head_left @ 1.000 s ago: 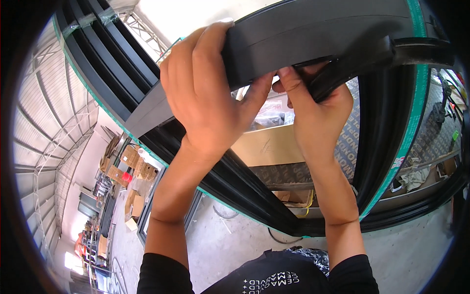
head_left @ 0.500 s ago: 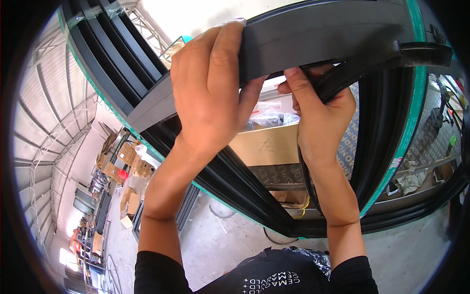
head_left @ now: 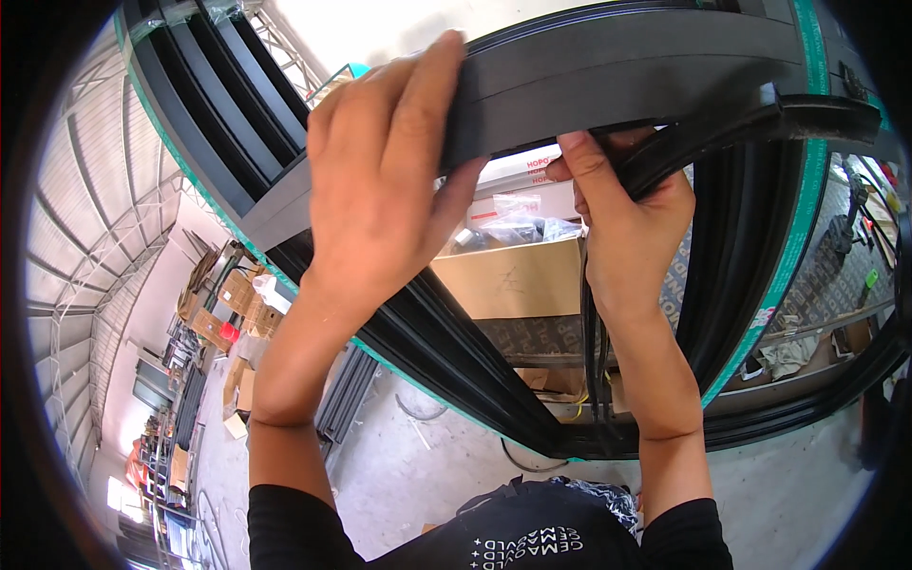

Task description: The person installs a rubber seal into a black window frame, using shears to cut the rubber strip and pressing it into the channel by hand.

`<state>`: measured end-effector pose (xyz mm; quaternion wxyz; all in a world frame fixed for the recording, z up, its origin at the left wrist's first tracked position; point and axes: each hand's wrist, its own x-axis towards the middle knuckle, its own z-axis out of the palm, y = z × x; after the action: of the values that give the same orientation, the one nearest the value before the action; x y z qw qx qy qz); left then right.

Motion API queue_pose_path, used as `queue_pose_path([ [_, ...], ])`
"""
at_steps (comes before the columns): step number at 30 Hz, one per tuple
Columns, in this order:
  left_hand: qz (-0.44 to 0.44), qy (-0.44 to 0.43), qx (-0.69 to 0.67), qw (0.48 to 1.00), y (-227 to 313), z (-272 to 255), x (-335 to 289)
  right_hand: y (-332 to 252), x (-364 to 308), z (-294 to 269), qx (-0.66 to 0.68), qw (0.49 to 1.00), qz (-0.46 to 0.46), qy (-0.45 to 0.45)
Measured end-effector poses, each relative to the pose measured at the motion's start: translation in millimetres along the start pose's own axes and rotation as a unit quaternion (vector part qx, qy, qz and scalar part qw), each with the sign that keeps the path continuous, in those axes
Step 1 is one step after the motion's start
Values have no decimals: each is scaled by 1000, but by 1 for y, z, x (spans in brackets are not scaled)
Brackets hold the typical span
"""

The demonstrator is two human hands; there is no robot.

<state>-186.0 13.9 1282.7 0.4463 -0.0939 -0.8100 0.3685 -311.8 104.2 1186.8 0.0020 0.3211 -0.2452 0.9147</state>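
A dark grey window or door frame crosses the upper part of the view. My left hand straddles its bar, fingers over the upper side and thumb at the lower edge. To the right of it, my right hand is closed around a black rubber seal strip, its thumb tip against the frame's lower edge. The strip curves off to the right, and a length hangs down beside my right forearm. My curled right fingers are partly hidden behind the strip.
Through the frame opening shows a cardboard box with plastic-bagged items. Black grooved side rails and green tape run along the frame. Cartons and stacked profiles lie on the floor at left.
My left hand has shifted slightly left along the bar, its index finger straighter. My right hand keeps its grip on the strip, and the view has moved a little.
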Motion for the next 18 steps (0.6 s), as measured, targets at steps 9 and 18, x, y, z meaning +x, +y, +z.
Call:
queue_pose_path([
  [9,-53,-4,17,998,8,3,9,-4,0,0,-6,1000,2,-5],
  [18,-29,88,9,996,27,29,42,-12,-1,-29,22,998,38,-47],
])
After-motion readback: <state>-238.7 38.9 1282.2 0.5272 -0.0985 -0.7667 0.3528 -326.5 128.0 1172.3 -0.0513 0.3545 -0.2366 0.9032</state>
